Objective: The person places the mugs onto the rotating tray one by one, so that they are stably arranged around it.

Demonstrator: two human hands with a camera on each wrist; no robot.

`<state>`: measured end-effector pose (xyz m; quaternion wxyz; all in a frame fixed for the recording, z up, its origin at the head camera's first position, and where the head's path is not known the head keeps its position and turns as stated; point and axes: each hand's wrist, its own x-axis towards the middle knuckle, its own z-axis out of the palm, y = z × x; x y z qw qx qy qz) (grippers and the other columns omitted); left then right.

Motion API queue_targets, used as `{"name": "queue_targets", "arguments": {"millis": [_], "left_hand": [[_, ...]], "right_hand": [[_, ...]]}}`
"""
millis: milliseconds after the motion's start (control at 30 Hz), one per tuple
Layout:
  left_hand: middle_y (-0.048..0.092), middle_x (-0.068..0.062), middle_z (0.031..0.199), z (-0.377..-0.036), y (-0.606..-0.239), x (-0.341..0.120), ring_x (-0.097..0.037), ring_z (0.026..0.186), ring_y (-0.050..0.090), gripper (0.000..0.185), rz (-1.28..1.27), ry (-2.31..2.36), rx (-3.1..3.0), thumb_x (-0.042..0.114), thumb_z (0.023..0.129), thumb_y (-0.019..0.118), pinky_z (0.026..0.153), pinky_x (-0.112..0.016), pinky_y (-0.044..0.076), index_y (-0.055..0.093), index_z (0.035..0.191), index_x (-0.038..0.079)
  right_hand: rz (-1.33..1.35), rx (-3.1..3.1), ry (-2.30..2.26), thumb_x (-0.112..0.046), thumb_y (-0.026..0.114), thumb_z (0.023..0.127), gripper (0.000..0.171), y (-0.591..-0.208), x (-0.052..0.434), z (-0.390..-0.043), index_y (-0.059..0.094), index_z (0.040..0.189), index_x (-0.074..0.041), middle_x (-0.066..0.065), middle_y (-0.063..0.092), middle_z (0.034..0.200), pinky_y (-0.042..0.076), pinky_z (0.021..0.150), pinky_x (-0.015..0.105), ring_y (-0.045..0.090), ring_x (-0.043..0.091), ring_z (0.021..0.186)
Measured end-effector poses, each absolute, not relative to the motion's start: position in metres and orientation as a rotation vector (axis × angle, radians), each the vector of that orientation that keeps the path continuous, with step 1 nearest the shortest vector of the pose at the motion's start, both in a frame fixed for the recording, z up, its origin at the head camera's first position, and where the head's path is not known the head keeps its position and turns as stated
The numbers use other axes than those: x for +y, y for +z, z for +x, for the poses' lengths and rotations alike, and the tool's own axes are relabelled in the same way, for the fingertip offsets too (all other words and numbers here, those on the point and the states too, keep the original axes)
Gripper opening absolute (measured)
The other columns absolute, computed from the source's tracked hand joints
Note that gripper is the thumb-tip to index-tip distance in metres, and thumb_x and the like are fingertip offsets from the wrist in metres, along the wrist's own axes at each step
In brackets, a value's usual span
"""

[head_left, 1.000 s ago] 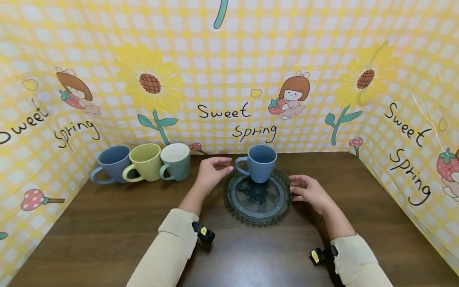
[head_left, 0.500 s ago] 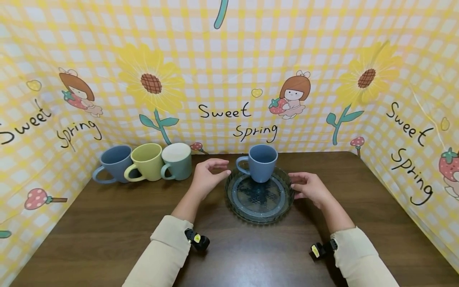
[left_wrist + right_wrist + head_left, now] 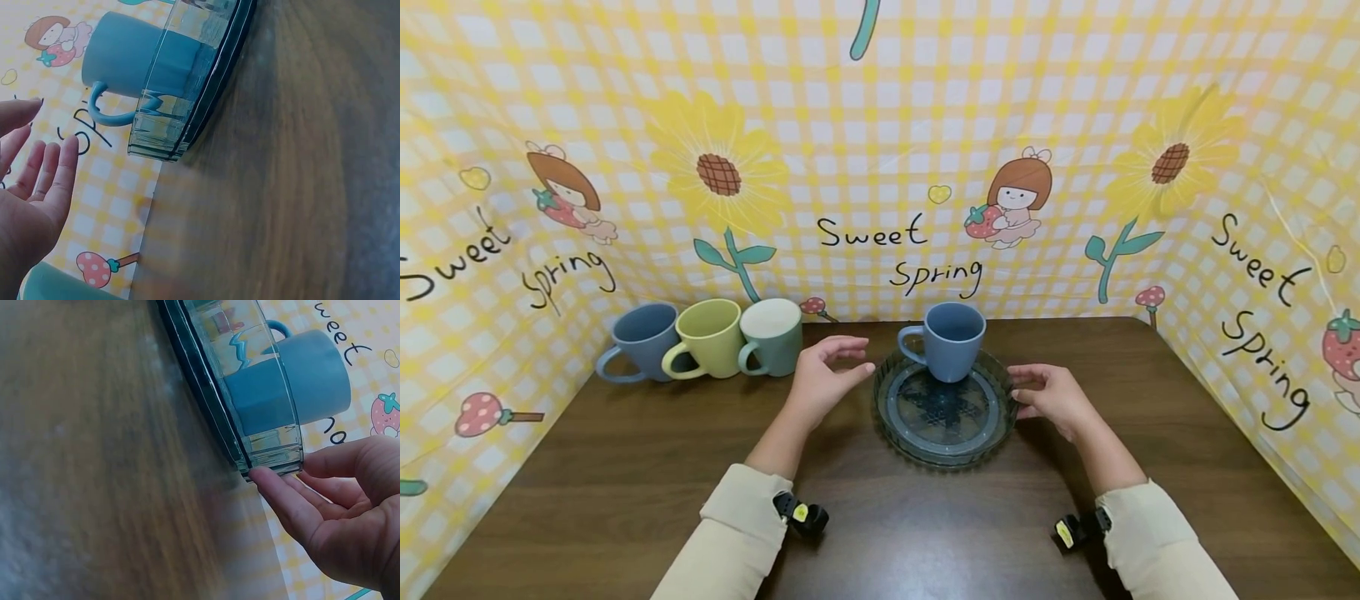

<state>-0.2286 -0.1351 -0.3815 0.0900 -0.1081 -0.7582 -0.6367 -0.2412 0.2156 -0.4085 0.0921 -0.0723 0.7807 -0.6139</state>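
A round, dark-tinted clear glass dish (image 3: 943, 412) with a scalloped rim stands on the table, and a blue mug (image 3: 953, 342) sits upright in its far part, handle to the left. My right hand (image 3: 1052, 400) touches the dish's right side. In the right wrist view, its fairly straight fingertips (image 3: 269, 478) meet the glass (image 3: 269, 447) near the base and rim. To the left of the dish hovers my left hand (image 3: 823, 379), relaxed and holding nothing. The left wrist view shows a gap between its fingers (image 3: 62, 178) and the mug handle (image 3: 103, 112).
Three mugs line the back left: a blue one (image 3: 643, 337), a yellow-green one (image 3: 709, 337) and a teal one (image 3: 775, 346) with a white inside. Behind the brown wooden table (image 3: 625, 475) hangs a yellow checked cloth (image 3: 865, 167).
My left hand has drawn back to the left, away from the dish and mug handle. My right hand stays at the dish's right side. Dish and mugs keep their places.
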Motion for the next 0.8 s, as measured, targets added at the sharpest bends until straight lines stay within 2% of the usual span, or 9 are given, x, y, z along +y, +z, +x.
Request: {"name": "queue_targets", "arguments": {"millis": [67,133,300,500,800], "left_hand": [[0.065,-0.014,0.116,-0.230,-0.385,-0.138,-0.032,0.109,0.061,0.036,-0.320,-1.898,-2.245,0.003,0.081,0.079,0.084,-0.030,0.056,0.068,0.116,0.000],[0.066,-0.012,0.115,-0.229,-0.387,-0.141,-0.031,0.108,0.062,0.035,-0.318,-1.898,-2.236,0.003,0.081,0.079,0.083,-0.028,0.056,0.069,0.115,0.001],[0.066,-0.011,0.115,-0.224,-0.388,-0.146,-0.025,0.105,0.064,0.035,-0.307,-1.897,-2.219,0.001,0.080,0.079,0.085,-0.032,0.057,0.069,0.113,0.001],[0.064,-0.015,0.119,-0.221,-0.390,-0.154,-0.028,0.107,0.063,0.037,-0.317,-1.909,-2.196,0.001,0.080,0.079,0.089,-0.040,0.055,0.067,0.116,0.000],[0.059,-0.023,0.122,-0.211,-0.391,-0.164,-0.033,0.109,0.060,0.037,-0.330,-1.951,-2.130,-0.004,0.081,0.077,0.087,-0.031,0.056,0.065,0.115,-0.006]], "right_hand": [[-0.205,2.308,-1.842,0.013,0.055,0.091,0.045,-0.408,0.215,-0.240,0.044,0.134,0.018,0.037,0.048,0.127,0.061,0.070,0.037,0.064,0.025,0.094],[-0.195,2.296,-1.860,0.014,0.056,0.090,0.046,-0.408,0.215,-0.238,0.044,0.134,0.018,0.038,0.048,0.127,0.061,0.069,0.037,0.064,0.024,0.093],[-0.171,2.257,-1.899,0.014,0.056,0.090,0.047,-0.407,0.214,-0.234,0.042,0.134,0.018,0.037,0.046,0.127,0.061,0.070,0.039,0.063,0.022,0.092],[-0.128,2.231,-1.926,0.014,0.056,0.089,0.048,-0.408,0.214,-0.230,0.041,0.135,0.018,0.035,0.046,0.126,0.061,0.069,0.039,0.063,0.021,0.089],[-0.094,2.203,-1.963,0.015,0.056,0.089,0.049,-0.409,0.211,-0.226,0.039,0.135,0.019,0.033,0.045,0.123,0.061,0.069,0.038,0.061,0.020,0.086]]}}
